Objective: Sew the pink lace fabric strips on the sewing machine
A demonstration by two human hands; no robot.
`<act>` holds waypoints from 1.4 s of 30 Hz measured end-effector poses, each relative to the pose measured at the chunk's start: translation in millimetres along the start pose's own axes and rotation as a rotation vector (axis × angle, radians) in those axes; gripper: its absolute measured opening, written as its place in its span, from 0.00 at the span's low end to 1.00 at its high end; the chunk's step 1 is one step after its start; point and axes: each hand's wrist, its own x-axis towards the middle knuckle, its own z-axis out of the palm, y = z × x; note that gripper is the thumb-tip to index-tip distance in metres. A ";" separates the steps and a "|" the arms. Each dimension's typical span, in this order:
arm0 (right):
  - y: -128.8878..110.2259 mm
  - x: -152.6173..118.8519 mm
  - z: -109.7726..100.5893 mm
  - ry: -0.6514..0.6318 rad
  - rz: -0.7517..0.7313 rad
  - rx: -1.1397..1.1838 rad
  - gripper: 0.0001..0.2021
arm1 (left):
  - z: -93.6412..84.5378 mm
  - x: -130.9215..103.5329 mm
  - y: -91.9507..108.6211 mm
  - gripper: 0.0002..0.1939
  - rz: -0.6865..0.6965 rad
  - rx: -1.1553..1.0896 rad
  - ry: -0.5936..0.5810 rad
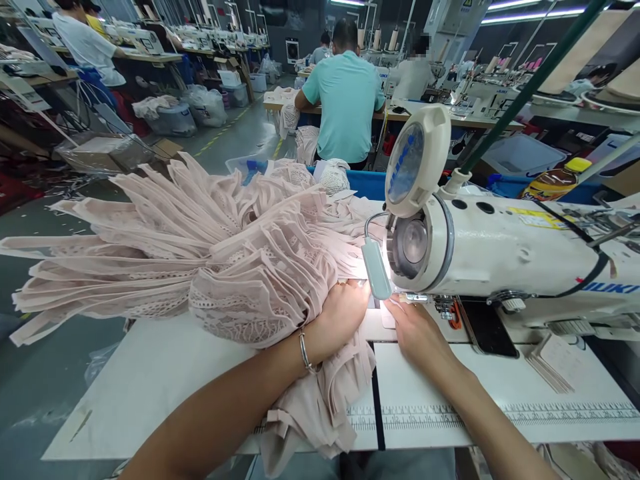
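Observation:
Pale pink lace garments (265, 280) lie in a big layered heap left of the sewing machine (500, 240), their straps fanned out to the left. My left hand (345, 307), with a silver bangle at the wrist, is closed on pink fabric (345, 380) beside the lit needle area; its fingertips are partly hidden. Some of that fabric hangs over the table's front edge. My right hand (417, 327) reaches in from the right, fingers close together at a small pink edge of cloth by the presser foot. A small lamp (377, 268) covers part of the stitching spot.
A phone (487, 327) and a stack of cards (555, 360) lie right of my right hand. A ruler strip (500, 415) runs along the table front. Behind the machine is a yellow-capped bottle (553, 180). A person in a turquoise shirt (345, 100) sits ahead.

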 end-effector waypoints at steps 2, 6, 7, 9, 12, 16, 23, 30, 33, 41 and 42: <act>-0.2 0.8 -2.3 -0.045 0.019 0.013 0.28 | 0.2 0.4 0.0 0.07 -0.001 -0.008 -0.012; -0.9 3.3 -8.5 -0.162 0.066 0.051 0.28 | 0.3 1.6 0.3 0.07 -0.001 -0.016 -0.041; -0.9 4.0 -9.6 -0.187 0.078 0.061 0.28 | 0.1 1.8 0.4 0.07 -0.004 -0.016 -0.050; -0.3 5.2 -10.8 -0.223 0.100 0.077 0.28 | -0.7 2.0 0.6 0.07 -0.010 -0.014 -0.060; 1.4 5.9 -10.4 -0.239 0.114 0.089 0.27 | -2.0 2.0 0.9 0.08 -0.012 -0.013 -0.060; 1.4 6.1 -9.5 -0.197 0.090 0.067 0.26 | -2.3 2.4 1.5 0.09 -0.008 -0.009 -0.051; -11.1 10.0 -13.4 -0.051 0.044 -0.105 0.18 | -1.6 -10.4 0.0 0.07 0.023 0.060 0.011; -6.5 21.2 -15.8 -0.301 0.205 0.012 0.18 | -2.8 -41.3 -8.0 0.12 0.469 0.027 0.224; -5.0 23.3 -19.0 -0.383 0.276 0.041 0.18 | 0.4 -42.7 -8.6 0.11 0.585 0.003 0.242; 47.8 -54.2 -62.8 0.021 0.321 0.041 0.16 | 7.9 -43.6 -9.5 0.08 0.531 0.019 0.219; 63.1 -70.4 -71.1 0.080 0.399 -0.029 0.16 | 8.7 -43.7 -9.3 0.07 0.541 0.028 0.232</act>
